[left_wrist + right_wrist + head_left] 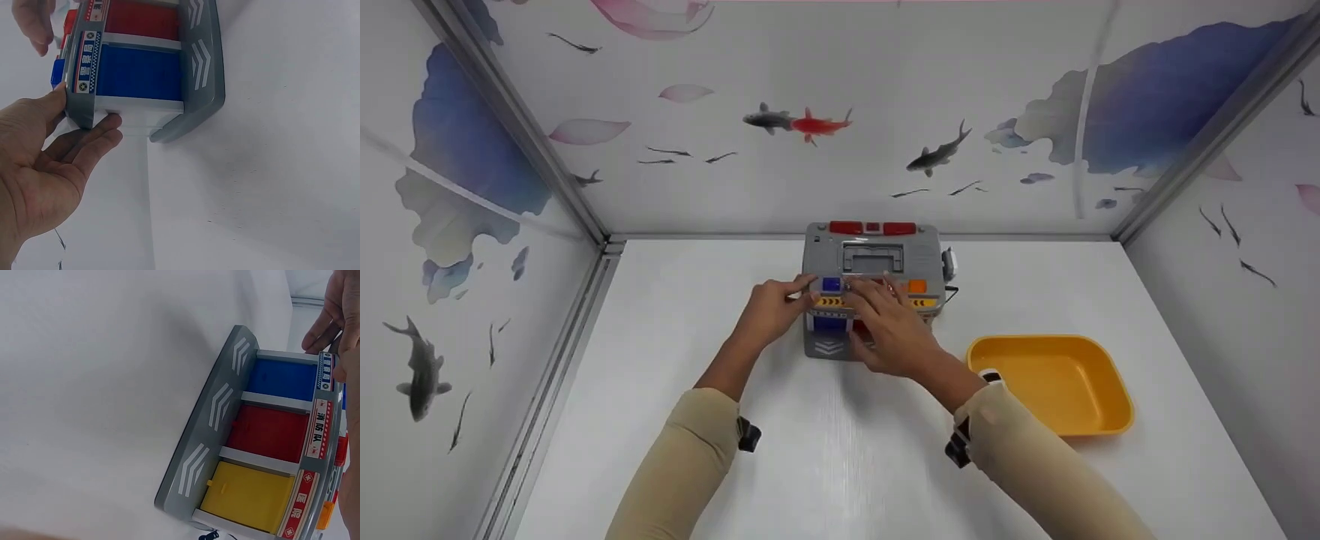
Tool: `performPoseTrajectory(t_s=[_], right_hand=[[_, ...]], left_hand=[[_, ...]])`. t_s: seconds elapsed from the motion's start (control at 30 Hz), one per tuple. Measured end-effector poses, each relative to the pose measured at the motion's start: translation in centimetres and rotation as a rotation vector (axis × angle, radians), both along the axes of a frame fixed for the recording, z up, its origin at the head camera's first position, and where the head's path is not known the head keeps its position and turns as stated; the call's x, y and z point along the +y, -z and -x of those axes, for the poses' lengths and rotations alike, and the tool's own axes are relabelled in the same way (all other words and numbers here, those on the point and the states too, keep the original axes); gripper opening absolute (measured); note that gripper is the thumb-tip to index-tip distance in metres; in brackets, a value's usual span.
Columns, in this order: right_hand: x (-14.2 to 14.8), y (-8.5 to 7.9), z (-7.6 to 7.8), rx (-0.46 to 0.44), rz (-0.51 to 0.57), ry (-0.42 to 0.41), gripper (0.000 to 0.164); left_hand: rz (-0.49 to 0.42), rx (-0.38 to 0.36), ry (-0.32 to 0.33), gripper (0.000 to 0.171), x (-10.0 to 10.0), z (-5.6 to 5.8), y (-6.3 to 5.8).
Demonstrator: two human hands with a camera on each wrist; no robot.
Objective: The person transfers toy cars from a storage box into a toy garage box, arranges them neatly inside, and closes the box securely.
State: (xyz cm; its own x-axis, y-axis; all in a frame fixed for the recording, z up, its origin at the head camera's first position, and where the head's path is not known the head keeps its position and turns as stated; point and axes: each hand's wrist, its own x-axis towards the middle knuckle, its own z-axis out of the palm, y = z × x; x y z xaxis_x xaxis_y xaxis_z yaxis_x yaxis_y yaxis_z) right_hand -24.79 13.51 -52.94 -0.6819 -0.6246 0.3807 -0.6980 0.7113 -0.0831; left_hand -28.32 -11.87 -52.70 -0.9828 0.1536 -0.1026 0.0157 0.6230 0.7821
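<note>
A grey toy garage (825, 259) stands at the back of the white table, with a blue door (281, 378), a red door (270, 433) and a yellow door (247, 495) along its front, all down. On its top front edge are a blue button (831, 284) and an orange button (917, 286). My left hand (772, 307) grips the garage's left end, thumb at the top edge and fingers bent beneath the roof overhang. Laid over the middle of the top front edge, my right hand (896, 330) touches the button row with extended fingers and covers part of it.
To the right of the garage lies a yellow tray (1057, 382), partly behind my right sleeve (1035, 457). A white piece (950, 264) and a thin black part stick out from the garage's right side. Printed walls (885, 187) close in the table.
</note>
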Motion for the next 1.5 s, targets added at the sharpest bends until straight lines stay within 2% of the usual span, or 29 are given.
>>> performPoseTrajectory(t_s=[0.23, 0.67, 1.0, 1.23, 1.5], right_hand=[[-1.0, -0.1, 0.0, -0.054, -0.079, -0.086, 0.057], [-1.7, -0.9, 0.5, -0.142, -0.052, -0.099, 0.058], [-1.9, -0.6, 0.6, -0.124, -0.06, -0.097, 0.054], [-1.9, -0.6, 0.6, -0.118, -0.062, -0.085, 0.061], [-1.4, -1.2, 0.5, -0.11, -0.13, -0.043, 0.066]], left_hand=[[-0.006, -0.003, -0.012, 0.046, -0.3, -0.5, 0.5], [-0.004, 0.009, -0.003, 0.044, -0.5, -0.4, 0.3], [0.002, 0.016, -0.003, 0.044, -0.5, -0.6, 0.6], [0.005, 0.04, -0.008, 0.043, -0.3, -0.4, 0.6], [0.01, 0.057, 0.006, 0.044, 0.1, -0.1, 0.1]])
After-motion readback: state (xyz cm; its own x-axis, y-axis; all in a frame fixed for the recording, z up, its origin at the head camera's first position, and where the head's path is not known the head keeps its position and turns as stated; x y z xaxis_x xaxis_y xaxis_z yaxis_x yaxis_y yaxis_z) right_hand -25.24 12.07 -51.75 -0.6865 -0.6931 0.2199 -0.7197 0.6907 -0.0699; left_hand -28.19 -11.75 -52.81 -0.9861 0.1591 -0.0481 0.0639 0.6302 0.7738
